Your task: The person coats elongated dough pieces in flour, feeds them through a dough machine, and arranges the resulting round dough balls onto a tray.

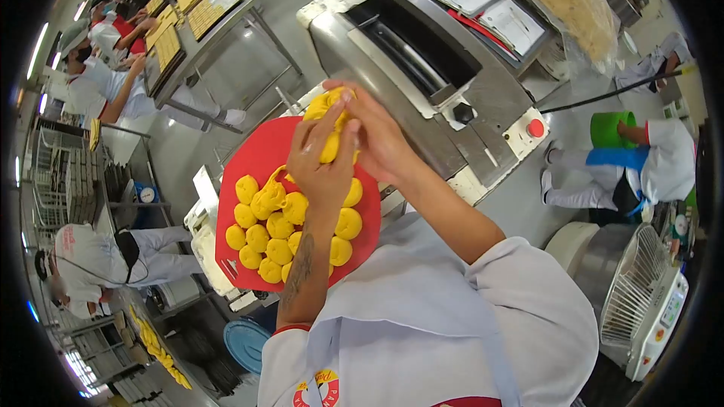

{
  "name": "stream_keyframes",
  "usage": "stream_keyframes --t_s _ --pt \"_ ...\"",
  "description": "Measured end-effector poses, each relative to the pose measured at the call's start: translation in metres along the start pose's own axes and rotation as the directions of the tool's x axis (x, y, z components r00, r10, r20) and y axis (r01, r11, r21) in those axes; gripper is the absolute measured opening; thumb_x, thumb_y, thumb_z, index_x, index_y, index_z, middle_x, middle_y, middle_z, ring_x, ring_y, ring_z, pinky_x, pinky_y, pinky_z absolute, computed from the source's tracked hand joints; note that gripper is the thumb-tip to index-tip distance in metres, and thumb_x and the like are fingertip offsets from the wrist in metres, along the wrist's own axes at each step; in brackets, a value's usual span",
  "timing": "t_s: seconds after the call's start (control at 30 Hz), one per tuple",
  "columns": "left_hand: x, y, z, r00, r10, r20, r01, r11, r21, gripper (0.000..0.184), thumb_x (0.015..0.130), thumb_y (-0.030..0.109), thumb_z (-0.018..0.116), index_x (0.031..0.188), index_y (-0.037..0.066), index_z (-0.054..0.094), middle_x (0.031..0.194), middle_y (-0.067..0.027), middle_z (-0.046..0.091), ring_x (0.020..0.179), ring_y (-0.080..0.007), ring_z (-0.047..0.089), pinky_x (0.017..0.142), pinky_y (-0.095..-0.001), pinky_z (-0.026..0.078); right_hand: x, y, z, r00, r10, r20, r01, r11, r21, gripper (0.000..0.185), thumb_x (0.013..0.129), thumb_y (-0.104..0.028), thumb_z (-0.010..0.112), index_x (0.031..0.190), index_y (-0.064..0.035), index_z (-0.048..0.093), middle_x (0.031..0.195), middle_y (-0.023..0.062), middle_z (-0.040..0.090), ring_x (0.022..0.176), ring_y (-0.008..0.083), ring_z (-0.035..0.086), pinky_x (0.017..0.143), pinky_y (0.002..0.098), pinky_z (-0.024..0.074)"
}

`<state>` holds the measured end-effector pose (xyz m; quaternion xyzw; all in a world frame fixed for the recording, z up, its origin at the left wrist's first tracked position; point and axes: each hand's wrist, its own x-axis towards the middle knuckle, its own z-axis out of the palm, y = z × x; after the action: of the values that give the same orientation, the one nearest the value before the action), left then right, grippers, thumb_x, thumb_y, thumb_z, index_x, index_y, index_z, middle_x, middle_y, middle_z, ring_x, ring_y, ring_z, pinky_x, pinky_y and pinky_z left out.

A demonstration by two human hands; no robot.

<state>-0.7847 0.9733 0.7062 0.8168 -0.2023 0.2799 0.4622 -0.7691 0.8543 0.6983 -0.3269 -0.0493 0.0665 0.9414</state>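
Note:
A lump of yellow dough (320, 109) is between my two hands, over the far end of a red board (260, 147). My left hand (323, 152) curls its fingers over the near side of the dough. From the right, my right hand (377, 136) presses against the same lump, and parts of its fingers are hidden. Several rounded yellow dough balls (279, 224) cover the lower half of the board. One uneven dough piece (268, 197) lies among them, and my left forearm hides some balls.
Just beyond my hands stands a steel roller machine (354, 53) with a red button (535, 128). Open notebooks (513, 26) lie behind it. Co-workers stand at a tray table (219, 11) and at left. On the right, a person holds a green bucket (609, 130) near a mixer (603, 286).

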Motion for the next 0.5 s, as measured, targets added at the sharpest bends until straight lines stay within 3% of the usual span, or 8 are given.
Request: stream_keyframes --t_s 0.13,0.2,0.27,0.3,0.33,0.37,0.43,0.5 --pt "-0.008 0.008 -0.002 0.966 0.080 0.246 -0.038 0.985 -0.170 0.048 0.078 0.007 0.080 0.124 0.005 0.066 0.093 -0.0084 0.069 0.080 -0.0182 0.063 0.072 -0.0274 0.052 -0.006 -0.044 -0.033 0.993 -0.081 -0.089 0.080 0.997 -0.009 0.028 0.092 -0.011 0.067 0.117 -0.0102 0.054 0.113 0.0090 0.061 0.100 0.0181 0.062 0.077 0.0306 0.0560" --pt "-0.021 0.009 -0.015 0.967 -0.106 0.232 0.154 0.968 -0.197 0.042 0.082 0.006 0.076 0.122 0.003 0.066 0.099 -0.0091 0.070 0.086 -0.0153 0.064 0.075 -0.0270 0.052 0.001 -0.101 -0.035 0.954 -0.266 -0.136 0.252 0.961 -0.110 0.028 0.084 -0.003 0.074 0.104 -0.0113 0.055 0.118 0.0122 0.063 0.094 0.0206 0.065 0.065 0.0303 0.0579" --pt "-0.038 -0.007 -0.026 0.934 -0.322 0.156 0.352 0.901 -0.254 0.038 0.085 0.008 0.074 0.123 0.003 0.065 0.099 -0.0085 0.070 0.089 -0.0144 0.064 0.077 -0.0271 0.052 0.002 -0.165 -0.034 0.911 -0.412 -0.026 0.403 0.901 -0.162 0.022 0.086 -0.004 0.070 0.100 -0.0087 0.054 0.119 0.0215 0.065 0.094 0.0338 0.071 0.057 0.0324 0.0594" --pt "-0.048 -0.021 -0.033 0.883 -0.462 0.078 0.467 0.849 -0.247 0.032 0.089 0.010 0.071 0.119 0.003 0.066 0.097 -0.0075 0.069 0.085 -0.0133 0.064 0.073 -0.0262 0.052 0.005 -0.191 -0.034 0.871 -0.487 0.064 0.491 0.855 -0.167 0.019 0.087 -0.008 0.068 0.101 -0.0068 0.056 0.117 0.0221 0.065 0.094 0.0369 0.071 0.061 0.0315 0.0609" --pt "-0.057 -0.031 -0.041 0.807 -0.591 -0.001 0.572 0.782 -0.248 0.027 0.092 0.012 0.068 0.116 0.002 0.067 0.094 -0.0064 0.068 0.082 -0.0123 0.064 0.069 -0.0254 0.052 0.006 -0.210 -0.029 0.783 -0.601 0.160 0.614 0.703 -0.359 0.021 0.094 -0.018 0.061 0.110 -0.0045 0.062 0.120 0.0224 0.065 0.103 0.0373 0.068 0.078 0.0362 0.0595" --pt "-0.066 -0.032 -0.050 0.735 -0.678 -0.018 0.643 0.705 -0.299 0.024 0.093 0.013 0.067 0.114 0.002 0.066 0.092 -0.0062 0.066 0.077 -0.0119 0.063 0.066 -0.0249 0.052 0.018 -0.240 -0.054 0.805 -0.567 0.176 0.588 0.720 -0.369 0.030 0.098 -0.023 0.053 0.119 -0.0036 0.061 0.123 0.0209 0.062 0.111 0.0305 0.062 0.096 0.0352 0.0503" --pt "-0.084 -0.031 -0.068 0.564 -0.825 -0.037 0.745 0.528 -0.408 0.020 0.096 0.016 0.064 0.108 0.001 0.066 0.086 -0.0056 0.064 0.069 -0.0112 0.061 0.058 -0.0238 0.052 0.021 -0.266 -0.014 0.603 -0.759 0.247 0.781 0.496 -0.380 0.021 0.093 -0.021 0.065 0.105 -0.0043 0.061 0.088 0.0089 0.064 0.076 0.0170 0.063 0.064 0.0275 0.0513" --pt "-0.108 -0.038 -0.078 0.552 -0.831 -0.067 0.717 0.515 -0.470 0.019 0.096 0.017 0.063 0.106 0.000 0.064 0.084 -0.0058 0.062 0.062 -0.0116 0.059 0.052 -0.0241 0.050 0.020 -0.267 0.012 0.434 -0.838 0.332 0.850 0.258 -0.460 0.021 0.095 -0.025 0.064 0.103 -0.0056 0.059 0.082 0.0055 0.061 0.070 0.0142 0.059 0.060 0.0265 0.0496"
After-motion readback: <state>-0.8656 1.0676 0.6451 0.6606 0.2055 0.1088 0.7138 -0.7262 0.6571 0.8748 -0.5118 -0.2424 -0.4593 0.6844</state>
